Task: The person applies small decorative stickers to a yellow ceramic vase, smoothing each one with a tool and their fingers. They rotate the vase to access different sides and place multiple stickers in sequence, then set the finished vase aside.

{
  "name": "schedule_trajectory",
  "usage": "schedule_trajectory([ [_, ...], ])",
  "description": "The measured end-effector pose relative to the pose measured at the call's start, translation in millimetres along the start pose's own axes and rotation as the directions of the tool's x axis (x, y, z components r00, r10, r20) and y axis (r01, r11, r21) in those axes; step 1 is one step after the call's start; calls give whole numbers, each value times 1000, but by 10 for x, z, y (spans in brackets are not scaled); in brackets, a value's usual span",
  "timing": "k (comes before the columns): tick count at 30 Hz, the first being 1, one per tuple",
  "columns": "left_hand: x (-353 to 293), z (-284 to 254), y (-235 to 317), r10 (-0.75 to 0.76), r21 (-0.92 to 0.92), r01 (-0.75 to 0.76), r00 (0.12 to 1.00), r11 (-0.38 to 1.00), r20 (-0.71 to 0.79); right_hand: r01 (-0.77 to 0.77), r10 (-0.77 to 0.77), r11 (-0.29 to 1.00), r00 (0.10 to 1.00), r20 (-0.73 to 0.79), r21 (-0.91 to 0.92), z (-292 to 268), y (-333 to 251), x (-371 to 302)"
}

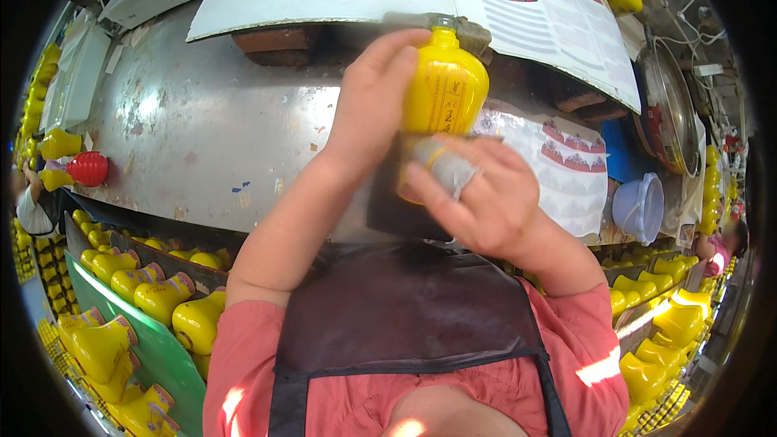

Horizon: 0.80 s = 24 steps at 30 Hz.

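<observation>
A yellow gourd-shaped bottle (445, 85) stands upright in a worker's hands above a worn metal worktop (202, 137), its long axis running from 6 to 12 o'clock and its narrow capped neck pointing to 12. The left hand (374, 101) closes its grip around the bottle's left flank, fingers curled up toward the shoulder of the vessel. The right hand (473, 190) meets the bottle from 5 o'clock, fingers bent across its lower body; one finger wears a grey wrap (447, 166) that presses on the base area, and whether this grip fully encircles the bottle cannot be told. Both forearms rise from the lower edge, the left from 7 o'clock, the right from 5, elbows bent and wrists converging at picture centre, over a dark apron (405, 307) and red sleeves. At 8 o'clock, rows of matching yellow bottles (154, 295) lie in a tray; more sit at 4 o'clock. A sheet of labels (566, 170) lies on the worktop at 3 o'clock, just beside a pale plastic tub (639, 206).
</observation>
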<state>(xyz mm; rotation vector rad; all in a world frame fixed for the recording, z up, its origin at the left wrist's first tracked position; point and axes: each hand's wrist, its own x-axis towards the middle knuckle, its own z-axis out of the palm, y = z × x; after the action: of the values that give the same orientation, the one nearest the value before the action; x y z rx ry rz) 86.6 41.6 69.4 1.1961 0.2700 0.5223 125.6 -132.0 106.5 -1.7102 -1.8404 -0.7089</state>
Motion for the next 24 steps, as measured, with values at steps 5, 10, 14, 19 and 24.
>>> schedule_trajectory([
  [5, -16, -6, -26, 66, 124, -68, 998, 990, 20, 154, -200, 970, 945, 258, 188, -17, -121, 60],
  [10, 33, -60, -103, 277, 391, -309, 951, 867, 136, 53, -55, 998, 982, 180, 14, 55, -227, 44],
  [14, 23, -43, -145, 168, 292, -186, 982, 938, 87, 143, -223, 956, 922, 316, 255, -24, -171, 60],
  [19, -59, 15, -283, 226, 433, -206, 974, 877, 7, -223, 246, 962, 957, 151, -157, -249, 231, -56],
  [24, -52, -1, -400, 191, 286, -172, 981, 943, -39, -60, 60, 989, 998, 2, 133, -117, 195, -400],
])
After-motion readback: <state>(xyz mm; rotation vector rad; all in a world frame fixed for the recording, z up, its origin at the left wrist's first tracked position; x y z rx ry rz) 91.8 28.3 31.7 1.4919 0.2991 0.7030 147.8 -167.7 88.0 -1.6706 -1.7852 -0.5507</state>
